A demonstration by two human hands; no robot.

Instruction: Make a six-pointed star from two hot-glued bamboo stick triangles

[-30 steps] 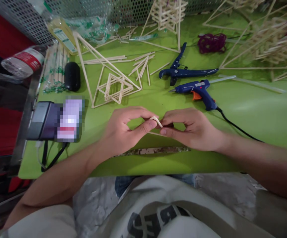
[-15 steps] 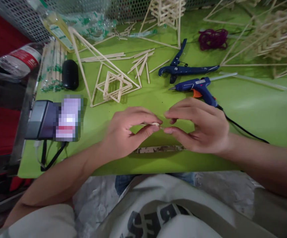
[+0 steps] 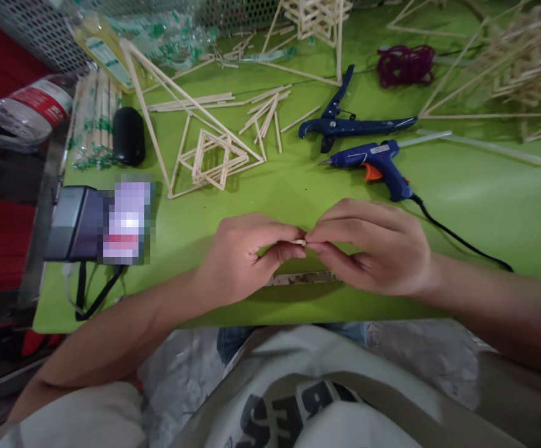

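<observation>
My left hand (image 3: 242,255) and my right hand (image 3: 373,246) meet fingertip to fingertip just above the green table (image 3: 461,199), near its front edge. Both pinch a short pale wooden stick piece (image 3: 299,242), of which only a small bit shows between the thumbs and forefingers. The other fingers of each hand are curled in. A flat, glue-stained strip (image 3: 301,278) lies on the table right under the hands.
A blue glue gun (image 3: 375,163) with a black cord lies behind my right hand, blue cutters (image 3: 345,124) beyond it. A stick frame model (image 3: 205,152), loose sticks (image 3: 265,118), a black case (image 3: 129,135), a phone (image 3: 102,221), a bottle (image 3: 25,112) and purple string (image 3: 403,65) surround them.
The hands drew closer together and sank slightly toward the table edge. The stick piece, tilted up a second ago, now lies level between the fingertips.
</observation>
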